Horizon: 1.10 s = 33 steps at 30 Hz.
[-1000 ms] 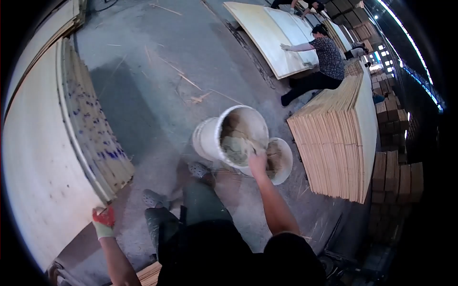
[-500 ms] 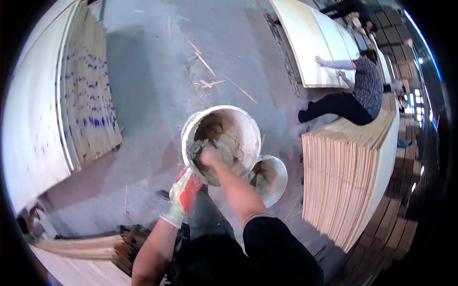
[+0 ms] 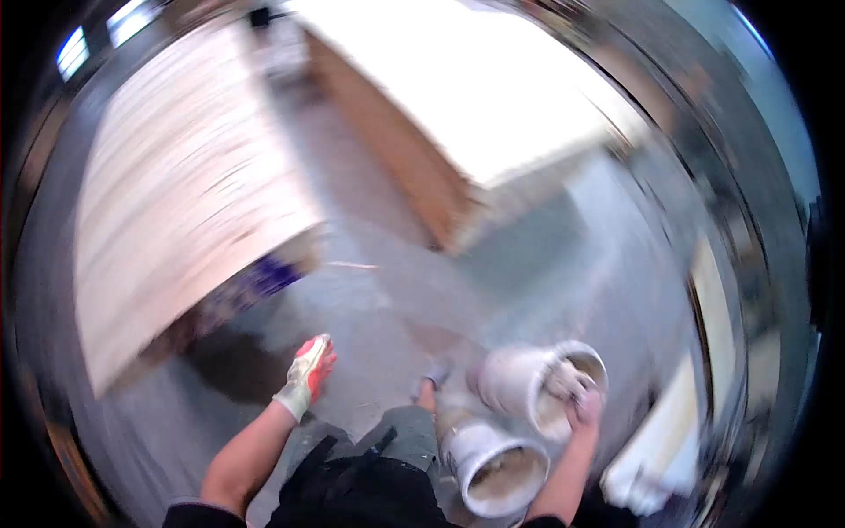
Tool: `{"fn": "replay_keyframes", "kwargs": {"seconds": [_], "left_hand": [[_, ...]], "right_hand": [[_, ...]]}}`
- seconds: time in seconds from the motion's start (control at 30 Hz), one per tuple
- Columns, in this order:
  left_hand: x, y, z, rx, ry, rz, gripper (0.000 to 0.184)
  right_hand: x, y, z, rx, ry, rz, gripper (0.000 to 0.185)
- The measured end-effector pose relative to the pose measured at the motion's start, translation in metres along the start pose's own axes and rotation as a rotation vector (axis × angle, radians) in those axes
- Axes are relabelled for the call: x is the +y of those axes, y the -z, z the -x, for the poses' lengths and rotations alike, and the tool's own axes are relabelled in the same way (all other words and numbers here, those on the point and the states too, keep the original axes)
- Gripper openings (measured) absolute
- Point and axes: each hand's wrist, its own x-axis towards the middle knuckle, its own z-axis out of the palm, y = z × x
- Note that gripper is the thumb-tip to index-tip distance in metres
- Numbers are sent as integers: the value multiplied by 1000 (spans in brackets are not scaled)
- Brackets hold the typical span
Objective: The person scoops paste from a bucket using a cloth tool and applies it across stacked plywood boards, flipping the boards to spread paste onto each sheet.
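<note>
My left hand (image 3: 310, 371), in a white and red glove, is over the floor with loosely bent fingers and nothing visible in it. At the mouth of the upper white bucket (image 3: 503, 380), my bare right hand (image 3: 584, 407) is closed on a lump of beige putty (image 3: 562, 378). Motion blurs the putty's edges and my fingertips. That bucket looks tilted in the wide view and is smeared inside. A second white bucket (image 3: 464, 453), beside my leg, has beige residue within.
A stack of pale wood sheets (image 3: 202, 194) with purple-marked edges stands at left. Another large stack (image 3: 458, 97) with a brown side is ahead. Pale boards (image 3: 660, 440) lie at right. A thin wood strip (image 3: 352, 265) is on the grey floor (image 3: 378, 308).
The view has swung round, putting the buckets at lower right. My left hand has let go of the bucket rim. My right hand has come up from inside the bucket with putty.
</note>
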Motion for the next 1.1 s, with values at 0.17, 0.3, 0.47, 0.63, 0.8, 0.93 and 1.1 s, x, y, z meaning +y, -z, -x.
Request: {"fn": "replay_keyframes", "kwargs": {"seconds": [0.17, 0.3, 0.47, 0.63, 0.8, 0.93, 1.1], "left_hand": [[415, -73, 170, 398, -332, 678, 28], [453, 10, 255, 465, -453, 969, 30], [415, 223, 329, 597, -513, 1075, 44], [355, 482, 364, 798, -522, 1035, 53], [97, 727, 406, 833, -331, 860, 29], [50, 683, 536, 815, -86, 1507, 36], [93, 867, 577, 855, 203, 1518, 36]], "right_hand": [[-479, -375, -193, -452, 189, -66, 36], [-554, -711, -146, -951, 114, 3, 35], [-445, -947, 64, -1148, 76, 189, 30], [-302, -1143, 230, -1234, 64, 294, 26], [-178, -1340, 436, -1297, 334, 401, 31], [-136, -1416, 508, -1198, -55, 427, 28], [-49, -1528, 613, -1108, -18, 406, 28]]}}
